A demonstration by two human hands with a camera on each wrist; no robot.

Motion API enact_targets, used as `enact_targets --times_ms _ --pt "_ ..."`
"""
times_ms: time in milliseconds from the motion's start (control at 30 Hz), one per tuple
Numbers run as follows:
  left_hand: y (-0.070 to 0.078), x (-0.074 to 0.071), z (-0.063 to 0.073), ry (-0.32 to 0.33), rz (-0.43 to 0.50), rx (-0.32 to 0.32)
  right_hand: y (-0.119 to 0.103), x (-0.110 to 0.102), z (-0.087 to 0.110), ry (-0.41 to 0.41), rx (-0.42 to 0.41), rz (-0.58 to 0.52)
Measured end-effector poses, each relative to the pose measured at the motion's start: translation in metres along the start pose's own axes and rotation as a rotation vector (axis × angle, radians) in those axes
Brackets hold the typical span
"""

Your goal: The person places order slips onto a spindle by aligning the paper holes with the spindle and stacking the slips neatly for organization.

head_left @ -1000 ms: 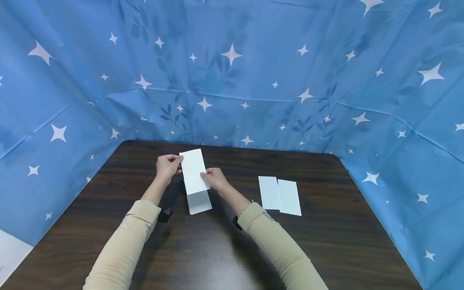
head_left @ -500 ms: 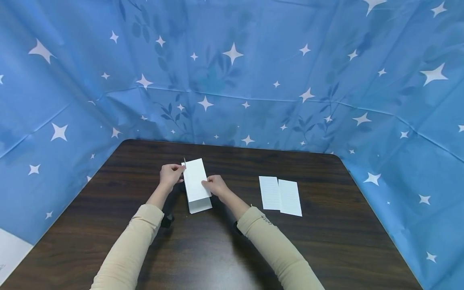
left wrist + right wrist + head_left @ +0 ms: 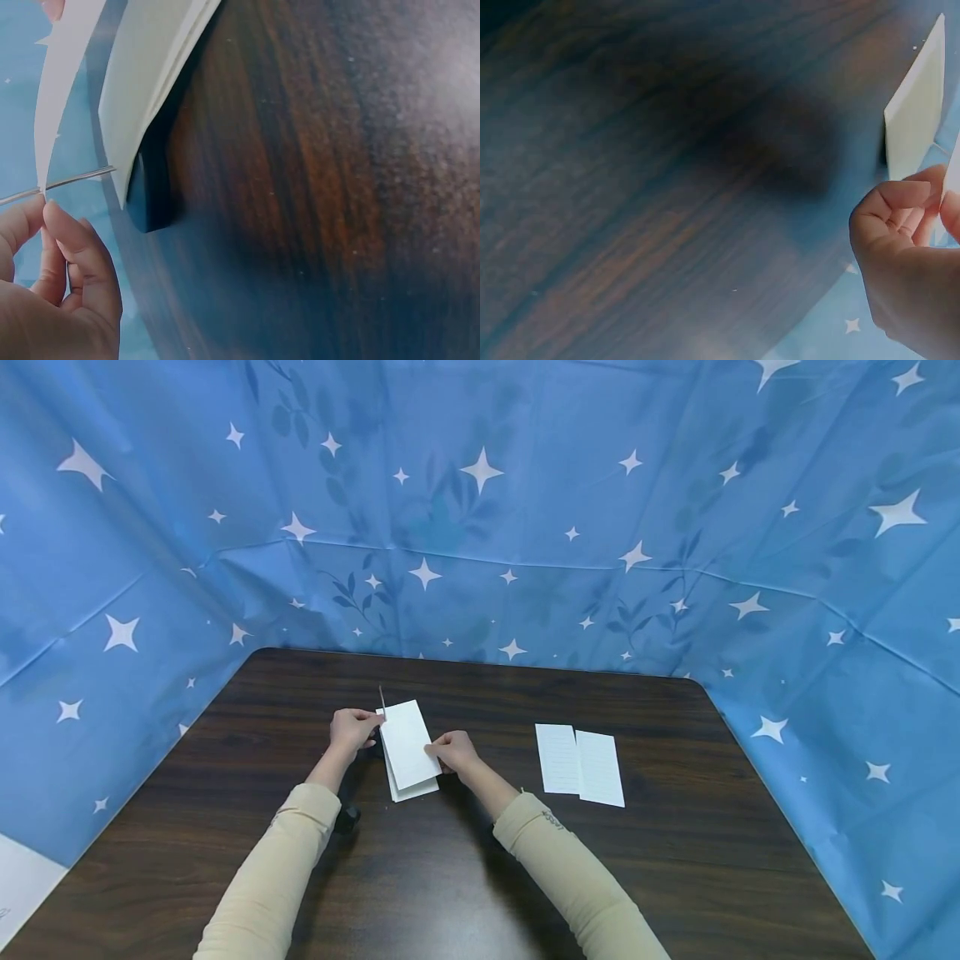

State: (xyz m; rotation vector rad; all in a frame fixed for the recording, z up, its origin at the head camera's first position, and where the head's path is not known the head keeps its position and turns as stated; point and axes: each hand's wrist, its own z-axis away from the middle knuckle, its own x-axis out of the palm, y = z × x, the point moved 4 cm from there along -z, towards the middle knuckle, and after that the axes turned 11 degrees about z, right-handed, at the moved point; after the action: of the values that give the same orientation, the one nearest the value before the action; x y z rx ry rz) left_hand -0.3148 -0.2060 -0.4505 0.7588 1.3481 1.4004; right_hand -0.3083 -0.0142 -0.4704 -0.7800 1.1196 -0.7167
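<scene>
My left hand (image 3: 351,729) pinches the upper left corner of a white paper sheet (image 3: 408,743), beside a thin metal rod (image 3: 382,698) that rises past that corner. In the left wrist view the rod (image 3: 79,178) runs through the sheet at my fingertips, down to a stack of papers (image 3: 146,82) on a black base (image 3: 154,193), like a receipt spike. My right hand (image 3: 453,752) pinches the sheet's lower right edge between thumb and fingers. The sheet hovers tilted over the stack (image 3: 418,791), whose lower edge shows beneath it.
Two printed white sheets (image 3: 557,760) lie side by side on the dark wooden table (image 3: 712,827), to the right of my hands. A blue curtain (image 3: 480,527) with white stars hangs behind and around the table. Part of a white surface (image 3: 22,885) shows at the lower left.
Both hands have lowered the sheet toward the stack. The rod now stands up past its upper left corner, and less of the stack shows below. The two sheets at right stay put.
</scene>
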Motion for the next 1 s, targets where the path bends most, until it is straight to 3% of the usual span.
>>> enact_targets --times_ms 300,533,767,1000 --pt "-0.0070 0.0002 -0.0021 -0.004 -0.055 -0.011 0.0055 0.0023 0.0004 0.007 -0.003 0.084" --pt "-0.0100 0.0012 -0.0040 -0.017 -0.144 0.040 0.0074 0.0020 0.0005 0.025 0.007 0.106" --pt "-0.0101 0.0009 -0.0026 -0.019 -0.264 0.117 0.0067 0.0023 0.0024 -0.031 0.005 0.204" --pt "-0.0086 0.0021 -0.0020 -0.037 -0.357 0.127 0.0029 0.0034 0.0006 -0.062 0.002 0.277"
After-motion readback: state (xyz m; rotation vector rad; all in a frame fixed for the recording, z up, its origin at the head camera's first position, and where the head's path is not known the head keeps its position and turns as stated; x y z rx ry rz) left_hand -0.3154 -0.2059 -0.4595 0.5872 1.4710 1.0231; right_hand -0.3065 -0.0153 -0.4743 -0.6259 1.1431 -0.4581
